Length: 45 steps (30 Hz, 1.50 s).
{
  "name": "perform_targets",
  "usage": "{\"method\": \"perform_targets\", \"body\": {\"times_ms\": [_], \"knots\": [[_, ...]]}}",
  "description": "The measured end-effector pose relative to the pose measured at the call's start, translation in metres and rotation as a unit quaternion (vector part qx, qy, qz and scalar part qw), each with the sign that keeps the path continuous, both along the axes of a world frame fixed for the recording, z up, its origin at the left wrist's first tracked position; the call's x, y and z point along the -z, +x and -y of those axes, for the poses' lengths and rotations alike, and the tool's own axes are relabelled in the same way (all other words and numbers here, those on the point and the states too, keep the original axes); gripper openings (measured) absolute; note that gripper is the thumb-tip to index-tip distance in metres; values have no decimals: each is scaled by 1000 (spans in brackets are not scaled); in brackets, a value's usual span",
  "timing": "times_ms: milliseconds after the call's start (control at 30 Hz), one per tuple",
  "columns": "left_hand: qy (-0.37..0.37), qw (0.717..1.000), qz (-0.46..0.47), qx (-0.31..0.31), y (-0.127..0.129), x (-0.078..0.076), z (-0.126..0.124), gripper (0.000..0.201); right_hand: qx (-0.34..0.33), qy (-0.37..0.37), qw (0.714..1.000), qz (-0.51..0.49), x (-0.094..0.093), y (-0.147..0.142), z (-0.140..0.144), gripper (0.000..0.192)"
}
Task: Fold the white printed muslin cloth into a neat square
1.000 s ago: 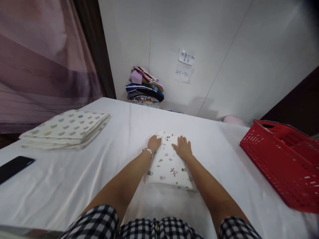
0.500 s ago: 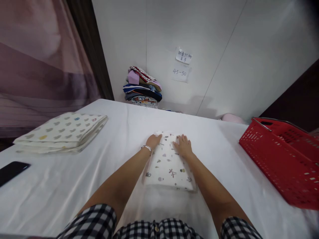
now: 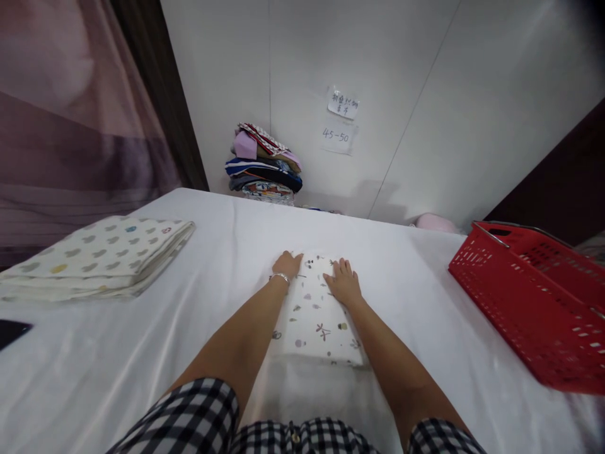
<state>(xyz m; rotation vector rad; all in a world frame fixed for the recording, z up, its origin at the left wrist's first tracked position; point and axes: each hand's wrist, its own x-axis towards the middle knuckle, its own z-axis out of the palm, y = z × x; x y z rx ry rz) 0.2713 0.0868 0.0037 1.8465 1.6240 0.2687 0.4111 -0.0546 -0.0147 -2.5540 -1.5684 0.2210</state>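
A white folded cloth [image 3: 309, 315] with small printed leaves and figures lies on the white-covered table in front of me. My left hand [image 3: 287, 265], with a silver bracelet at the wrist, rests at its far left edge, thumb stretched over the fabric and the other fingers partly hidden. Flat on the far right edge lies my right hand [image 3: 344, 282], fingers spread. Neither hand lifts the cloth. To the left is another folded cloth [image 3: 101, 252], white with grey, yellow, blue and red shapes.
A red plastic basket [image 3: 524, 315] with a metal handle stands at the right. The corner of a dark phone [image 3: 13, 331] shows at the left edge. Behind the white tabletop [image 3: 212, 252], a pile of folded fabrics [image 3: 265, 167] is against the wall, left of two paper notes [image 3: 343, 104].
The view has turned slightly, so the scene sits a little further left, apart from the basket's near end. Both hands stay on the cloth; the left thumb and fingers have shifted slightly.
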Motion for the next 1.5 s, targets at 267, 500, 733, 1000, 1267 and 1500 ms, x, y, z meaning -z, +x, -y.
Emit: {"method": "perform_targets", "body": {"times_ms": [267, 500, 733, 1000, 1267, 1500], "knots": [[-23, 998, 51, 14, -26, -3, 9, 57, -8, 37, 997, -63, -3, 8, 0, 65], [-88, 990, 101, 43, -65, -6, 51, 64, 71, 136, 952, -264, 7, 18, 42, 72], [-74, 986, 132, 76, -80, 4, 82, 63, 127, 242, 884, -379, 22, -6, 111, 73], [57, 991, 17, 122, -83, -31, 19, 64, 54, 258, 807, -529, 26, -48, 110, 91], [37, 991, -70, 107, -107, -24, 9, 66, 79, 276, 893, -348, 7, 3, 65, 63], [57, 983, -114, 134, -122, -12, 9, 75, 74, 123, 959, -243, -25, 50, -5, 56]]}}
